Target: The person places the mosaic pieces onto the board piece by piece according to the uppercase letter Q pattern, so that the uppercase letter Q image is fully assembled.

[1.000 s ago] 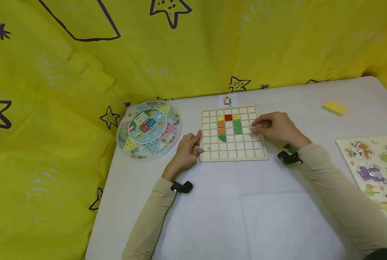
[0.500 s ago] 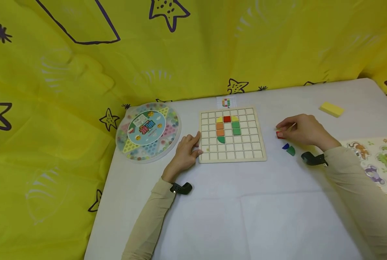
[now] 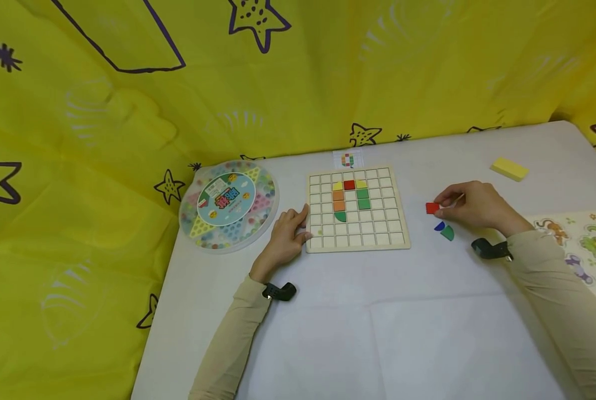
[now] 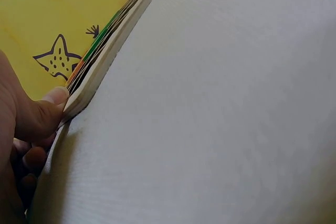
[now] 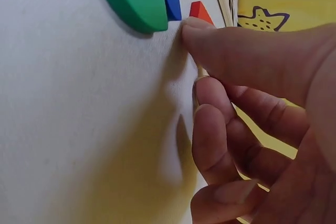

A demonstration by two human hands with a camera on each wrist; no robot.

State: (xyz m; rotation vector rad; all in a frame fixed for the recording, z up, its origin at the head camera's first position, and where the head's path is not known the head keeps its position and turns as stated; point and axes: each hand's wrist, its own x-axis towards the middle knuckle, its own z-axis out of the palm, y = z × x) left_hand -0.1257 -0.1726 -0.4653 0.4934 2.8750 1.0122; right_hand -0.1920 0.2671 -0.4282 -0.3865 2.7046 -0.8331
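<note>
A pale wooden grid board point(image 3: 377, 241) lies on the table, with red, yellow, orange and green tiles set in some of its squares. At its left edge rests my left hand point(image 3: 284, 236), index finger and thumb against the side. The left wrist view shows the thumb point(image 4: 44, 111) on the board's corner. To the right of the board, my right hand point(image 3: 477, 204) pinches a red square tile point(image 3: 432, 208) at its right side, on or just above the table. Just below it lie a blue piece point(image 3: 440, 226) and a green quarter-circle tile point(image 3: 447, 233).
A small pattern card point(image 3: 348, 159) lies behind the board. Left of it sits a round clear game case point(image 3: 228, 203) filled with coloured beads. At the right are a yellow block point(image 3: 509, 169) and an animal puzzle board point(image 3: 582, 241). A yellow patterned cloth point(image 3: 298, 83) hangs behind.
My right hand has moved right, off the grid board's right edge to the loose pieces, and now pinches the red tile. My left hand has stayed at the board's left edge.
</note>
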